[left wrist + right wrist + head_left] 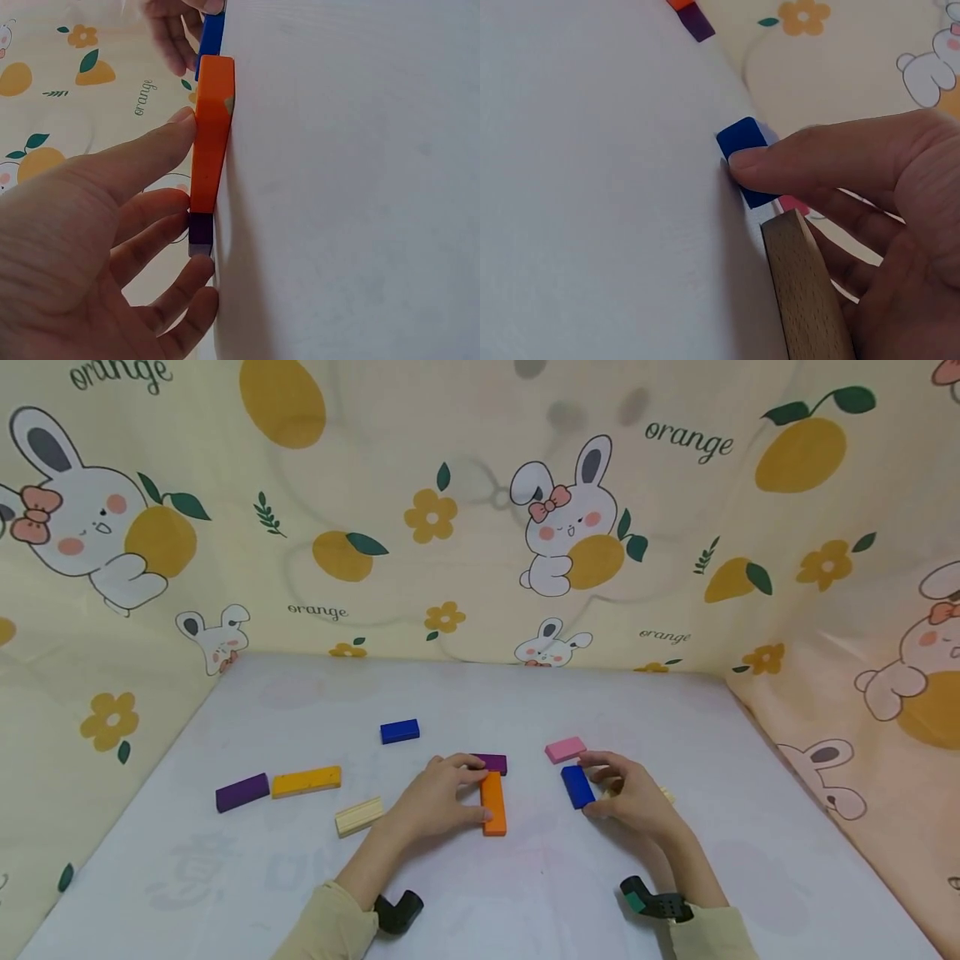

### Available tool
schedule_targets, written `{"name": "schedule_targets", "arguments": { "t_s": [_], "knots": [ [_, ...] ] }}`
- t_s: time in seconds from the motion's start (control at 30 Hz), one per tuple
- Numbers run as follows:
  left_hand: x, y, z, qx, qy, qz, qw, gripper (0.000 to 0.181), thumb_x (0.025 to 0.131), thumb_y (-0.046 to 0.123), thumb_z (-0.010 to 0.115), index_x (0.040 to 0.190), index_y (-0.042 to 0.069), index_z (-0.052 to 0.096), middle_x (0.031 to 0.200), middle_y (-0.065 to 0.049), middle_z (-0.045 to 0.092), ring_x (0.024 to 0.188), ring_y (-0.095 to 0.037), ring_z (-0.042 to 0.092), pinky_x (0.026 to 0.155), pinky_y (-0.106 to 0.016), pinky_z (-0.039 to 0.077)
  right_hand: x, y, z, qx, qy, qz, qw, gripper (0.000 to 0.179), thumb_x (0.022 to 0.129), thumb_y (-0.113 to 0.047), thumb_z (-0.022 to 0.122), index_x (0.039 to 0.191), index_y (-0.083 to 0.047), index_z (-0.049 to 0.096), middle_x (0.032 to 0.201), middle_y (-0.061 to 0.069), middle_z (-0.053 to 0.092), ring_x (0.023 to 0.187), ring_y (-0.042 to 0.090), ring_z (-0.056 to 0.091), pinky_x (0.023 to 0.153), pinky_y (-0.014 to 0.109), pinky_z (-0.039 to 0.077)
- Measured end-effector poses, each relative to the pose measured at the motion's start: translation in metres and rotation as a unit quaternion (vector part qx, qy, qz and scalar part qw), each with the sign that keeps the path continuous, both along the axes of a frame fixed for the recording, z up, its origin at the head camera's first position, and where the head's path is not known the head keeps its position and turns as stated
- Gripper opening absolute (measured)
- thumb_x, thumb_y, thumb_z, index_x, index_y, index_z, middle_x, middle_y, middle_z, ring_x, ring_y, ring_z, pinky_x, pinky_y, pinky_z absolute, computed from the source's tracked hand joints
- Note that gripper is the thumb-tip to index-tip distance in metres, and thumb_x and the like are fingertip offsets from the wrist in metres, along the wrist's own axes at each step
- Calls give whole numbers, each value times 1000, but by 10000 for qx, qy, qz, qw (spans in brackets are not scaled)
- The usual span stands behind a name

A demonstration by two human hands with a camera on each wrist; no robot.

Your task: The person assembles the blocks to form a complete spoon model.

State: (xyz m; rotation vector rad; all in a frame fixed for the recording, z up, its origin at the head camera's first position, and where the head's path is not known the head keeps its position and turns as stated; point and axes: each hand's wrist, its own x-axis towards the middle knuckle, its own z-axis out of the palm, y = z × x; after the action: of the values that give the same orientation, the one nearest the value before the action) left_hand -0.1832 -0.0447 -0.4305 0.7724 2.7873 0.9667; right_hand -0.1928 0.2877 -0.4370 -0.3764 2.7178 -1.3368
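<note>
My left hand [442, 797] holds an orange block [493, 806], its thumb at the near end and its fingers towards the far end. A purple block [495, 763] lies crosswise at the orange block's far end, forming a T, with fingertips beside it in the left wrist view. Between thumb and fingers, my right hand [637, 797] pinches a blue block [577, 787] by its two ends. Just beyond that block lies a pink block [565, 749]. A plain wooden block [802, 292] sits beneath the right hand, mostly hidden in the head view.
To the left on the white table [480, 910] are another purple block [242, 792], a yellow block [307, 782] and a ridged wooden block [359, 817]. A second blue block [400, 731] lies farther back. Patterned cloth [465, 527] hangs behind the table and along its sides.
</note>
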Motion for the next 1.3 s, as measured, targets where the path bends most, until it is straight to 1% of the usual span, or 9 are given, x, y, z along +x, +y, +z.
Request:
{"name": "schedule_targets", "arguments": {
  "t_s": [0.23,0.33,0.57,0.7,0.83,0.93,1.03,1.2,1.3],
  "knots": [
    [1,0,1,6,-10,60,10000,59,84,40,78,133,10,63,141,-1,51,128,-35,44,104,-54,36,10,-12,7,45,222,-321,9992,74,70,-5,87,136,-7,53,128,12,57,119,34,50,99,55,42],
    [1,1,0,-11,-11,56,10000,59,84,41,78,133,11,63,141,0,51,129,-35,43,106,-55,34,15,-19,13,66,271,-499,9984,76,70,-5,87,137,-6,51,130,13,56,121,34,49,99,53,42],
    [-1,0,-3,-40,126,-3,9999,60,83,41,78,133,11,63,140,0,52,128,-35,45,107,-55,33,31,-39,28,-116,571,-580,9966,79,68,-1,88,138,-5,51,129,13,56,119,35,52,94,51,48],
    [-2,0,-3,-85,134,-22,9999,61,83,42,78,133,11,63,140,0,52,127,-33,46,106,-52,35,42,-56,34,-151,549,-573,9967,77,68,-1,88,136,-7,53,126,11,57,114,35,54,90,49,50],
    [-3,0,-2,-121,150,-18,9998,60,83,41,78,133,11,63,140,1,53,127,-32,46,106,-52,34,52,-76,35,-263,446,-640,9966,77,66,1,88,135,-11,55,125,6,59,111,29,56,88,43,52],
    [-5,1,0,-109,202,-38,9997,60,83,41,78,133,10,64,139,0,54,129,-31,45,109,-56,28,60,-88,36,-420,326,-743,9958,77,65,2,89,133,-15,56,125,3,60,110,26,56,88,41,52],
    [-5,1,1,-134,208,-36,9997,60,83,42,78,132,10,64,139,0,54,129,-30,46,109,-57,27,70,-97,37,-669,39,-858,9941,76,65,2,89,132,-16,57,125,2,61,110,25,57,89,40,50],
    [-4,1,0,-169,182,-16,9997,60,83,43,78,133,12,64,139,1,54,127,-30,47,106,-52,35,86,-107,34,-1338,-763,-1209,9806,77,63,4,89,132,-11,56,120,3,62,102,24,58,84,37,51],
    [-3,-1,-1,-169,120,18,9998,60,84,43,77,134,14,63,140,1,53,126,-30,47,104,-49,38,92,-111,30,-1362,-1032,-1281,9769,80,60,4,90,131,-8,55,117,4,62,97,24,60,79,33,53]
  ]
}}
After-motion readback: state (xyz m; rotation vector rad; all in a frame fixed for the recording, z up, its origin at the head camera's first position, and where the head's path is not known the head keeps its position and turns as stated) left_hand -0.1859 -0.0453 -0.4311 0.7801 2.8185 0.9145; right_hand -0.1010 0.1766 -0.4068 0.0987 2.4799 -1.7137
